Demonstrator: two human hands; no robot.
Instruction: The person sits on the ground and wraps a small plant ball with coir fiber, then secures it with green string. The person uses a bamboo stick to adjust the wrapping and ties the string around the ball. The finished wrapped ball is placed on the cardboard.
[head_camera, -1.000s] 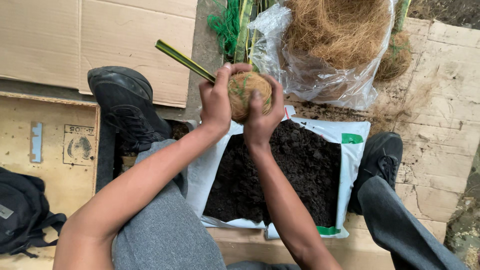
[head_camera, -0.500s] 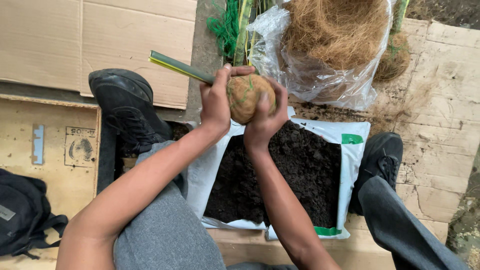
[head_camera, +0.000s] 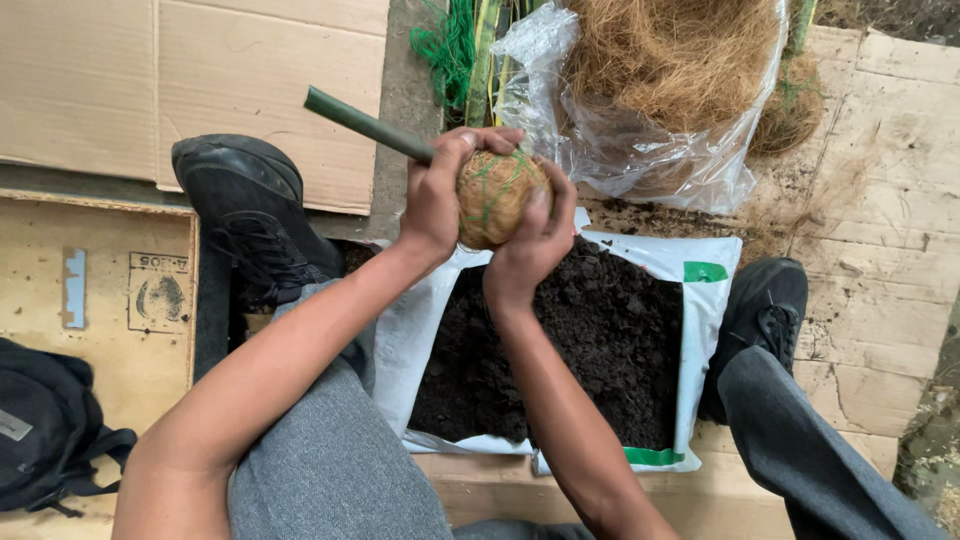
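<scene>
Coir ball (head_camera: 492, 195), wound with green string, sits cupped between both our hands above the open bag of dark soil (head_camera: 560, 350). Our left hand (head_camera: 437, 195) wraps its fingers over the ball's left side and top, closed firmly on it, with a green stem (head_camera: 365, 125) jutting out past the thumb toward the cardboard (head_camera: 200, 80). Our right hand (head_camera: 535, 245) curls up from below, also closed on the ball. Either side of the soil bag lie our black shoes (head_camera: 250, 215). Beyond the ball, a clear plastic bag (head_camera: 650, 165) holds loose brown fibre (head_camera: 670, 50), with tangled green string (head_camera: 450, 45) just left of it.
</scene>
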